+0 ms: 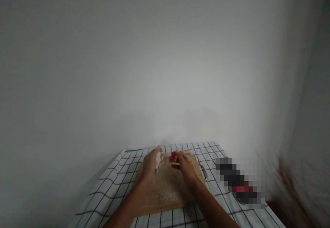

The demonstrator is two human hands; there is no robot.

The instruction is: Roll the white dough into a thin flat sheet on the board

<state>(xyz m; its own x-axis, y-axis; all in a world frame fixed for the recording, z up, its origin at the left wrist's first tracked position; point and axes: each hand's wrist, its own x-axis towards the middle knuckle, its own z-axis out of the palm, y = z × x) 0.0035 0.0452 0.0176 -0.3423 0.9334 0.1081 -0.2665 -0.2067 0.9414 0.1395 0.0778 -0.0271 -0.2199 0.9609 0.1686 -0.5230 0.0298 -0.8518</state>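
Over on the left, the table (pixel 108 186) shows its white cloth with dark grid lines, running up to a pale bare wall (pixel 165 66) at the far edge. Moving in, the left hand (pixel 151 166) reaches out over the wooden board (pixel 165 190), which lies in the middle of the table, closer to the far edge than the near one. The hand's fingers are curled loosely, half closed, and there is something pale, white and soft-looking, against its fingertips (pixel 157 160); whether it truly grips that or merely touches it, I cannot tell. The board's surface between the two wrists carries a light dusting, floury in look.

Now the middle: a light wooden stick, perhaps a rolling pin (pixel 180 152), lies across the far edge of the board, just beyond both hands. The right hand (pixel 184 166) sits just beside the left one, nearly touching, fingers bent downward and pinched close together over the board; what it has hold of, if anything, is too blurred to say.

Further right, at the board's right edge, a small loop handle (pixel 203 171) sticks out. Beyond it, near the table's right edge, lies a blurred-out dark and red object (pixel 238 183).
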